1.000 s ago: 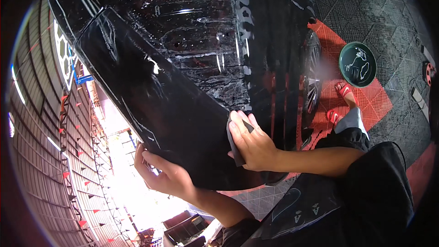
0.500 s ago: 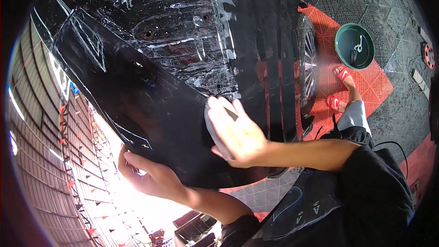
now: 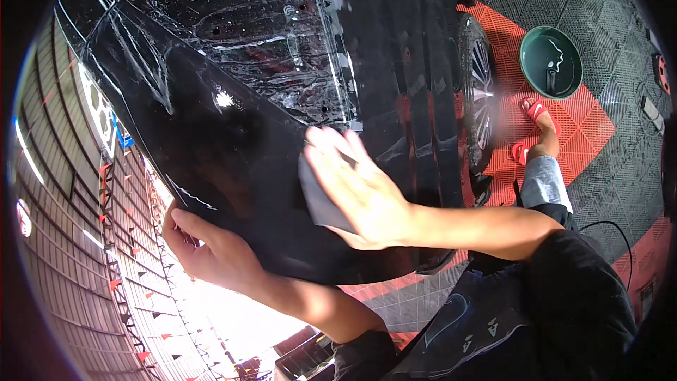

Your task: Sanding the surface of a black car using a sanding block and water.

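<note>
My right hand (image 3: 363,201) lies nearly flat on the smooth part of a glossy black car's bodywork (image 3: 247,169). Beneath its palm and fingers it holds a flat grey pad (image 3: 317,194) against the surface; whether this is cloth or something stiffer I cannot tell. My left hand (image 3: 211,250) is at the car's left edge, thumb and fingers curled together. What those fingers hold, if anything, is hidden. Beyond my right fingertips, a wet, streaked black area (image 3: 261,35) with small holes runs toward the far side.
At right is the car's wheel (image 3: 481,92). A dark green basin (image 3: 551,62) holding liquid stands on the red and grey grid floor (image 3: 599,123), near my feet in red sandals (image 3: 539,114). A dark hose (image 3: 615,229) curves at the right.
My right hand and the grey pad have slid a little left and away from me over the bodywork. My left hand is slightly farther left and up, still at the edge. The view has shifted slightly.
</note>
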### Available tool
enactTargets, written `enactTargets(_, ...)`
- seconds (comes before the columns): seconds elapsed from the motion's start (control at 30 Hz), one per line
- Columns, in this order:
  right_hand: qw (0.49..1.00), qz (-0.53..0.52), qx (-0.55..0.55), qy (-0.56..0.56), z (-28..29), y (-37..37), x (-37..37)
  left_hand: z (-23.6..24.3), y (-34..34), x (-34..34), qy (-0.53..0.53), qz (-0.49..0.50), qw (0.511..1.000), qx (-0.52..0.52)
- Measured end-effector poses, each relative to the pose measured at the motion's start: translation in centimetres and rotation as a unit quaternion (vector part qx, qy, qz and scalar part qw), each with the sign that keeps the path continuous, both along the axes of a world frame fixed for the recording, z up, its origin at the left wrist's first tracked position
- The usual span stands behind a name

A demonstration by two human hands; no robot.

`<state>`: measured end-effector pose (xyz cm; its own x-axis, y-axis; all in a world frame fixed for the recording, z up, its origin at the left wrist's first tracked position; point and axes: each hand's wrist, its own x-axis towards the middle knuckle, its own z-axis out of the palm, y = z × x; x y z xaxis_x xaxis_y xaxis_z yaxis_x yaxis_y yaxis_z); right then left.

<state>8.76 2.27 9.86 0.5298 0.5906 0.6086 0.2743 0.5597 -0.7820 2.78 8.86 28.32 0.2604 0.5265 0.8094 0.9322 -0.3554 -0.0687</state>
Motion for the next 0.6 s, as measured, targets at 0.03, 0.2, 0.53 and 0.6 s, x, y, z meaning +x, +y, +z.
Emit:
enactTargets(0.03, 1.0, 0.001, -0.003, -0.003, 0.3, 0.6, 0.5, -0.2, 0.1, 0.0, 0.001, -0.003, 1.0, 0.002)
enactTargets(0.2, 0.998, 0.016, -0.057, -0.038, -4.3, -2.2, -1.8, 0.3, 0.2, -0.9, 0.022, 0.001, 1.0, 0.018)
enactTargets(0.53, 0.984, 0.09, -0.111, -0.105, -4.9, -3.0, -3.1, 0.2, 0.0, -0.7, -0.012, -0.002, 1.0, 0.003)
enactTargets(0.6, 0.991, 0.02, -0.072, -0.112, -1.9, -0.9, -1.1, 0.0, 0.0, -0.3, 0.002, -0.006, 1.0, 0.002)
